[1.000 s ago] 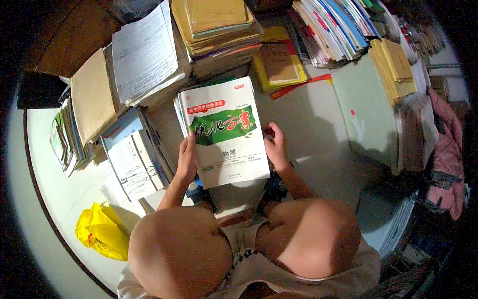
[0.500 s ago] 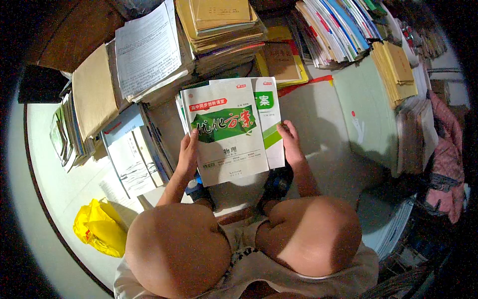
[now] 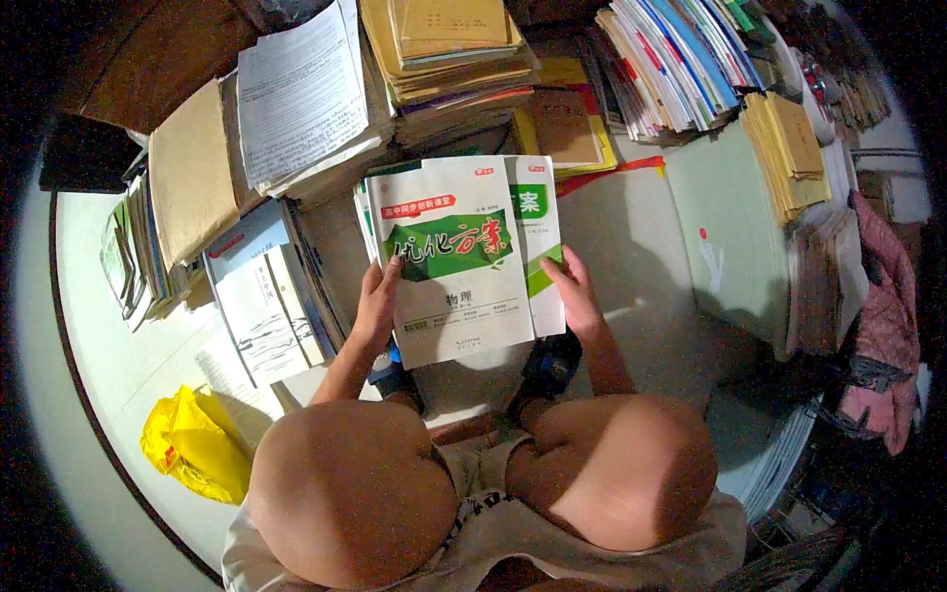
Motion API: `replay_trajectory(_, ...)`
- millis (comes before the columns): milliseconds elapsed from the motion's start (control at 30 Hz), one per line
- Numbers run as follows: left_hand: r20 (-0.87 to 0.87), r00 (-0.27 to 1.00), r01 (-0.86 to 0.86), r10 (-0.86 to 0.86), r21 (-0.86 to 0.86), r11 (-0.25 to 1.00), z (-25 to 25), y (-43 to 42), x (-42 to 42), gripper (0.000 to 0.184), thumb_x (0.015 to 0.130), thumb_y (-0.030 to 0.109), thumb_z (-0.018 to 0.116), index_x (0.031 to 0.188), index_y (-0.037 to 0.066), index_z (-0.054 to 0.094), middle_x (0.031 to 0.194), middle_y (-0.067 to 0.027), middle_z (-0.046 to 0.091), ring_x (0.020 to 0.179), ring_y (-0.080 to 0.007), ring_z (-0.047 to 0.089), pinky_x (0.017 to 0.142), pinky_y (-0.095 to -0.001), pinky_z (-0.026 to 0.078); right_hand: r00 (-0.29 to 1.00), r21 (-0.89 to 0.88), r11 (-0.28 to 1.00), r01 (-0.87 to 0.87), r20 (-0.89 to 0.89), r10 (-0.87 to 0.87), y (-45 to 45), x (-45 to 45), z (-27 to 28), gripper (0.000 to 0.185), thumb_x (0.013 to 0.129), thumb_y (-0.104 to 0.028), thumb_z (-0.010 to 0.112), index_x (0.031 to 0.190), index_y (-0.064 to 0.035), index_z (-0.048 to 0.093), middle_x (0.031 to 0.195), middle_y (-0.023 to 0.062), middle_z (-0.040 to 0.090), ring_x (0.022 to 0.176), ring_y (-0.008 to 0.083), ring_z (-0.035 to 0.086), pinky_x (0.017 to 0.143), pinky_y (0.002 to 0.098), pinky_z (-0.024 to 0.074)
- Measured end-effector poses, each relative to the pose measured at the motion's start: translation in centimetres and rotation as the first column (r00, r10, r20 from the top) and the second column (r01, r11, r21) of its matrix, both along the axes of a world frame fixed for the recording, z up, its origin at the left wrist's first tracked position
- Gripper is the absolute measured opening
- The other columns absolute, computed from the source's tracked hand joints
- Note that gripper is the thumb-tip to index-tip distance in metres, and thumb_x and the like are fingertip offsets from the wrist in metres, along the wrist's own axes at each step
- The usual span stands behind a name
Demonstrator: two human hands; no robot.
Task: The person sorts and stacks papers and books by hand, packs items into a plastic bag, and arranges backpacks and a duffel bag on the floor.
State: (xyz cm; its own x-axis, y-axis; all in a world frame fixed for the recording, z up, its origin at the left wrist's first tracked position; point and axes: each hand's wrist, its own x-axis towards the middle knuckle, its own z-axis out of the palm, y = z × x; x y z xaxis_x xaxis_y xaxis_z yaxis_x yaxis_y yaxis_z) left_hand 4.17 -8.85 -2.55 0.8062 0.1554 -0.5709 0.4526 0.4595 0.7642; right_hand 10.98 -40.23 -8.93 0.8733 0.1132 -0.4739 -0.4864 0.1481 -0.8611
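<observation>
Between my two hands is a small stack of workbooks. On top lies a white workbook (image 3: 459, 321) with a green banner and red and white lettering. A second white-and-green workbook (image 3: 534, 222) sticks out from under it on the right, and more edges show at its left. My left hand (image 3: 376, 301) grips the stack's left side, thumb on the front cover. My right hand (image 3: 576, 293) holds the right side, its thumb over the second workbook's edge. The fingers behind the stack are hidden.
Piles of brown paper booklets (image 3: 454, 64), handwritten sheets (image 3: 304, 99) and several upright magazines (image 3: 681, 59) stand ahead. At left are a blue-and-white book (image 3: 258, 311) and a yellow plastic bag (image 3: 192, 444). A pink quilted cloth (image 3: 888, 326) hangs at right.
The view has shifted slightly. My right hand's thumb has slid a little inward over the right-hand workbook's edge; both hands still hold the stack.
</observation>
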Motion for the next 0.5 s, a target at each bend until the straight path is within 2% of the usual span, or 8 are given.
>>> replay_trajectory(267, -0.07, 0.997, -0.031, 0.03, -0.009, 0.999, 1.4, -0.3, 0.1, 0.038, 0.1, 0.034, 0.044, 0.122, 0.003, 0.05, 0.111, -0.0072, 0.059, 0.1, -0.0159, 0.054, 0.089, -0.0314, 0.043, 0.999, -0.048, 0.999, -0.025, 0.02, 0.026, 0.1, 0.1, 0.6, 0.028, 0.093, -0.014, 0.059, 0.118, -0.0017, 0.054, 0.103, 0.0023, 0.062, 0.091, 0.0089, 0.058, 0.079, 0.024, 0.0463)
replay_trajectory(367, -0.065, 0.997, -0.037, 0.038, 0.005, 0.999, 0.8, -0.2, 0.1, 0.039, 0.1, 0.035, 0.044, 0.123, 0.003, 0.05, 0.111, -0.0064, 0.058, 0.1, -0.0155, 0.053, 0.089, -0.0318, 0.043, 0.998, -0.025, 1.0, -0.01, 0.065, 0.012, 0.1, 0.2, 0.1, 0.028, 0.093, -0.014, 0.06, 0.118, -0.0017, 0.054, 0.103, 0.0017, 0.062, 0.091, 0.0085, 0.057, 0.08, 0.0238, 0.0456)
replay_trajectory(433, -0.026, 0.999, -0.03, 0.029, -0.069, 0.997, -0.3, 0.2, -0.1, 0.041, 0.1, 0.035, 0.045, 0.126, 0.003, 0.048, 0.113, -0.0055, 0.057, 0.102, -0.015, 0.052, 0.09, -0.0315, 0.043, 0.994, -0.087, 0.996, 0.014, 0.111, -0.004, -0.3, 0.4, 0.4, 0.028, 0.093, -0.013, 0.06, 0.118, -0.0017, 0.054, 0.103, 0.0017, 0.062, 0.093, 0.0084, 0.056, 0.081, 0.0237, 0.045)
replay_trajectory(500, -0.012, 0.999, -0.047, 0.046, -0.048, 0.998, -1.1, 0.2, -0.1, 0.041, 0.1, 0.034, 0.045, 0.127, 0.003, 0.047, 0.114, -0.005, 0.056, 0.103, -0.0149, 0.051, 0.091, -0.0313, 0.042, 0.989, -0.12, 0.992, 0.027, 0.151, -0.008, -1.0, 0.8, 0.2, 0.029, 0.092, -0.013, 0.06, 0.118, -0.0015, 0.054, 0.103, 0.0019, 0.063, 0.092, 0.0086, 0.057, 0.08, 0.0236, 0.0451)
